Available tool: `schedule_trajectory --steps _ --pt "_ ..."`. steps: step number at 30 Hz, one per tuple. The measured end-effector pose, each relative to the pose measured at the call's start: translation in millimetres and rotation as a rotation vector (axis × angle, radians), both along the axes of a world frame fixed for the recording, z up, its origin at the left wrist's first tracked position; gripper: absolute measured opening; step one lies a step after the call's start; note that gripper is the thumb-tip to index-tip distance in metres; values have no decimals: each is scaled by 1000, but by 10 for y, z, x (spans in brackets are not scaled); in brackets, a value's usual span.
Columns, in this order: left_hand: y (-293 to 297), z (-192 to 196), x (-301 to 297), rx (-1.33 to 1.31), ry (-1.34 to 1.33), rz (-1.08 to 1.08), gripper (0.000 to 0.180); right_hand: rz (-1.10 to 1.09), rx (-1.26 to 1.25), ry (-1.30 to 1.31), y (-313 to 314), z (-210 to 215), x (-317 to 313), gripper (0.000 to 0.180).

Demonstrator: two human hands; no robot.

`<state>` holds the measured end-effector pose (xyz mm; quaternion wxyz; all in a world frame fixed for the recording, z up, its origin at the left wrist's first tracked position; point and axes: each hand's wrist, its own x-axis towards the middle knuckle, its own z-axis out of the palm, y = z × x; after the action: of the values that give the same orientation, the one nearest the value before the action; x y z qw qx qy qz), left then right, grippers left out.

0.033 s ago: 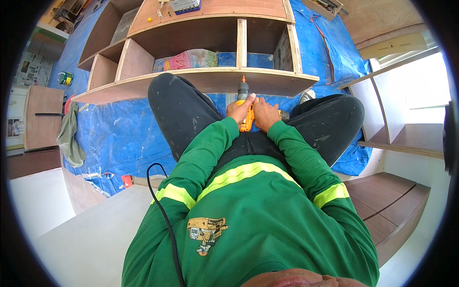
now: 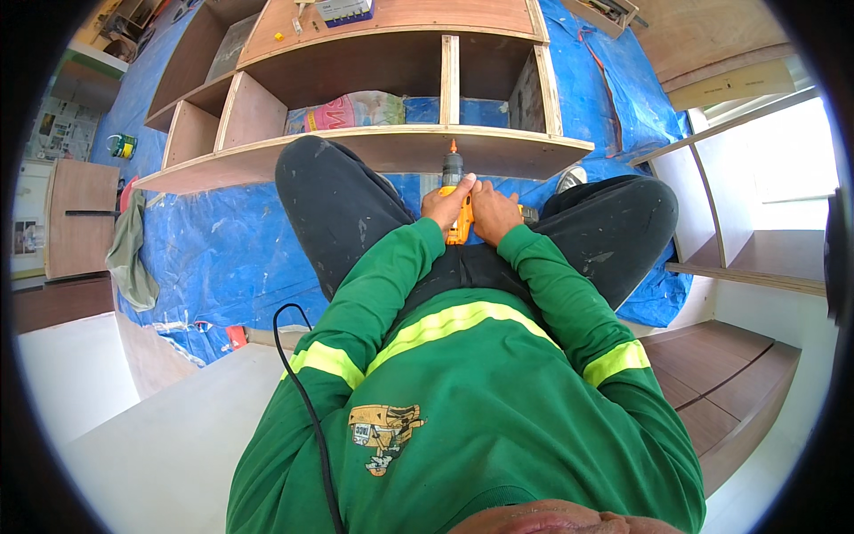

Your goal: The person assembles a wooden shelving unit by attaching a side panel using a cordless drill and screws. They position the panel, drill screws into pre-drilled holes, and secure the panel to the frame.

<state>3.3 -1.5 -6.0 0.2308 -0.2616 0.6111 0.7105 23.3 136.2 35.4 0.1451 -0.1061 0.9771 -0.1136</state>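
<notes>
- The fingers of the left hand (image 2: 445,206) and the right hand (image 2: 492,214) are clamped together round the orange drill (image 2: 458,209), held between the person's knees with its tip pointed at the front edge of the shelf board (image 2: 374,147).
- The plywood shelf unit (image 2: 391,80) lies across the blue tarpaulin (image 2: 222,240); the board the drill meets is its nearest long curved edge.
- To do this well, I judge the drill should stay square to the edge, both hands pressing in one line so the bit does not wander or split the plywood.
- The black cable (image 2: 307,400) runs over the left shoulder; it is best kept slack and away from the bit.
- A grey cloth (image 2: 129,254) hangs to the left.
- A small box (image 2: 345,9) sits on the unit's top panel, well apart from the hands.
</notes>
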Motion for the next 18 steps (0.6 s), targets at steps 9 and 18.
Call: schedule_trajectory --steps 9,18 --pt "8 73 -51 26 8 8 49 25 59 64 -5 21 -40 34" --pt "13 71 -71 46 3 14 50 -1 15 10 -5 24 -78 39"
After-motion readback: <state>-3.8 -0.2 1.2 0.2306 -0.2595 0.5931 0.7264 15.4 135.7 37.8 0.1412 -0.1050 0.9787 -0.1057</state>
